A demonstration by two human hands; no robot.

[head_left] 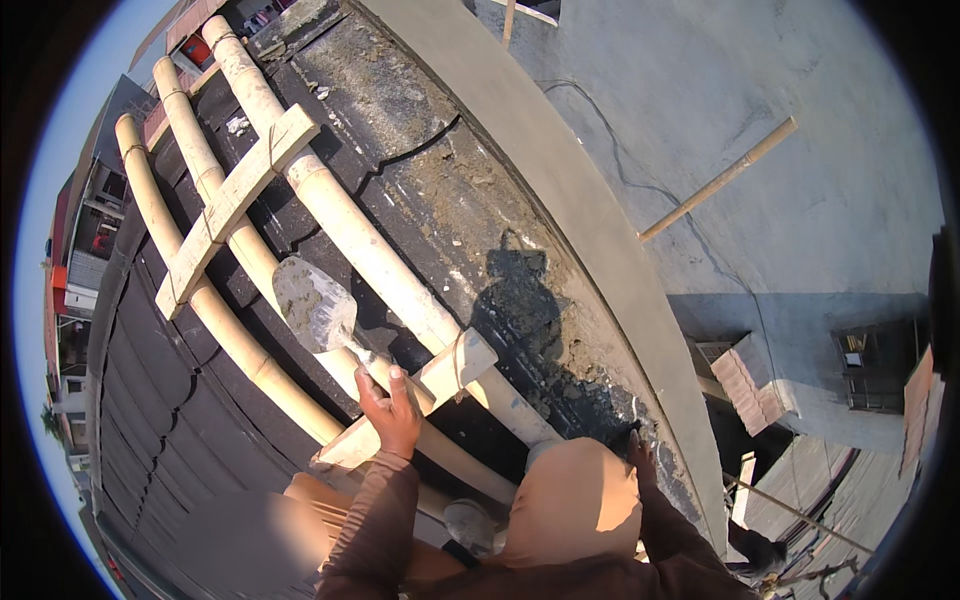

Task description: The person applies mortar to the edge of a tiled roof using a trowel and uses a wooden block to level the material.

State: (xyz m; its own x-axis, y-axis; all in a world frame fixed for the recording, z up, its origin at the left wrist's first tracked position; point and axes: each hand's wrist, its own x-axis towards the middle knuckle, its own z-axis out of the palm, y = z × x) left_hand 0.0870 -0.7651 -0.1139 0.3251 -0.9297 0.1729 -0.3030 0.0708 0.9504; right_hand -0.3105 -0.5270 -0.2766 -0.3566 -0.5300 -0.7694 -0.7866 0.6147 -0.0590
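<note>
My left hand (393,415) grips the handle of a trowel (305,300), whose flat blade has grey mortar on it and is held over the bamboo poles (350,245). Pale wooden crosspieces (240,205) lie across the poles on the dark ridged roofing (180,420). At the right, my right hand (642,458) reaches down beside my knee to the patch of dark, wet mortar (605,395) along the raised concrete edge (610,290). Its fingers are in shadow, so their grip is unclear.
Beyond the concrete edge, a grey wall (800,250) drops to lower roofs and windows, with a bamboo stick (715,180) jutting out and a loose cable hanging. Someone in dark clothing (760,550) is below at the right. Neighbouring buildings stand beyond the roof's left side.
</note>
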